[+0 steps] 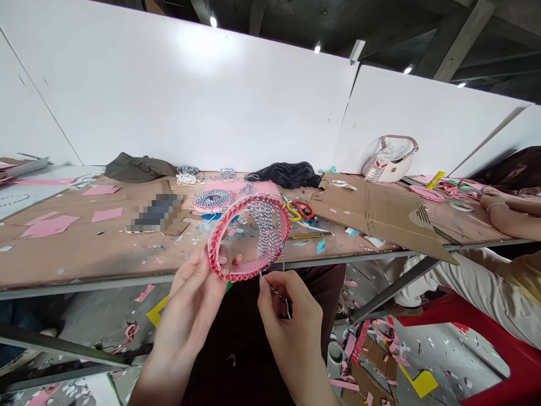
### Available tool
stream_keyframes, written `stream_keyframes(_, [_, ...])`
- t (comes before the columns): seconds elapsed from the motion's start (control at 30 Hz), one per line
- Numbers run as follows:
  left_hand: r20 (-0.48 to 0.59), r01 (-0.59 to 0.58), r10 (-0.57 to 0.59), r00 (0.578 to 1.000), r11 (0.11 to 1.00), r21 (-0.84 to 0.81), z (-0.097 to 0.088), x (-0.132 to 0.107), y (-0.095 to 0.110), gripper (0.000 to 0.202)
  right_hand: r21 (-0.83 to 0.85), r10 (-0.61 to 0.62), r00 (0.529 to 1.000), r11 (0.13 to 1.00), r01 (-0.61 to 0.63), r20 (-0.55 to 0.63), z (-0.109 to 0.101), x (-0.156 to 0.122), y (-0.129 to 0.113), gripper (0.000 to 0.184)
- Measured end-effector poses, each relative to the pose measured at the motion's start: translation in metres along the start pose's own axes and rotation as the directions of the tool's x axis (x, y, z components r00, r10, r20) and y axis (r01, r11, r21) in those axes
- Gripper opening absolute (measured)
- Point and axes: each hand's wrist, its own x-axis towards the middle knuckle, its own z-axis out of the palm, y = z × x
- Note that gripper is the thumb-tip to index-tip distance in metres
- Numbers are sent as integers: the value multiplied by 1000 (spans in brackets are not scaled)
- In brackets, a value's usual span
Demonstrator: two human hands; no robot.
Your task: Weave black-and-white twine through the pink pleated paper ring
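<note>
A pink ring (pixel 214 239) with a scalloped, corrugated edge is held up in front of the table edge. Black-and-white twisted cord (pixel 265 225) is strung across its right part in several strands. My left hand (pixel 192 296) grips the ring at its lower left, thumb outside and fingers reaching in behind. Just below the ring's bottom edge, my right hand (pixel 289 310) pinches the cord between thumb and fingers, and a loose length hangs by its palm. Behind the ring lies a finished-looking round piece (pixel 212 200) wound with the same cord.
On the table lie scissors (pixel 301 210), a yellow cutter (pixel 311 234), a blurred phone-like item (pixel 155 213), pink paper (pixel 49 225), cardboard (pixel 372 208) and a dark cloth (pixel 287 174). A handbag (pixel 399 166) stands at the back. At right are another person's arm (pixel 513 217) and a red stool (pixel 448 318).
</note>
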Motion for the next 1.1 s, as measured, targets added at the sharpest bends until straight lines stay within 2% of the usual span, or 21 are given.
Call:
stream_keyframes(0.13, [-17, -7, 7, 1000, 999, 34, -1, -1, -1, 27, -20, 8, 1000, 1000, -7, 3, 0, -1, 1, 12])
stream_keyframes(0.23, [-16, -15, 16, 1000, 999, 51, -2, -2, -2, 25, -33, 10, 1000, 999, -10, -2, 0, 0, 2, 12])
stream_keyframes(0.47, [67, -63, 56, 996, 992, 111, -1, -9, -4, 25, -20, -7, 998, 1000, 6, -63, 0, -2, 6, 10])
stream_keyframes(0.63, [97, -63, 54, 994, 994, 92, 2, -11, -6, 17, 102, 128, 988, 988, -120, -82, 2, -6, 10, 6])
stream_keyframes(0.77, [94, -32, 24, 995, 995, 90, 1, -11, -8, 22, 220, 200, 972, 961, -169, -124, 3, -7, 10, 11])
stream_keyframes(1.0, [97, -75, 67, 993, 993, 90, -1, -13, -7, 19, 120, -26, 993, 992, 41, -117, -3, -6, 10, 20])
stream_keyframes(1.1, [103, -93, 84, 991, 992, 85, 0, -13, -7, 15, 92, -73, 990, 992, 84, -122, -3, -6, 10, 21])
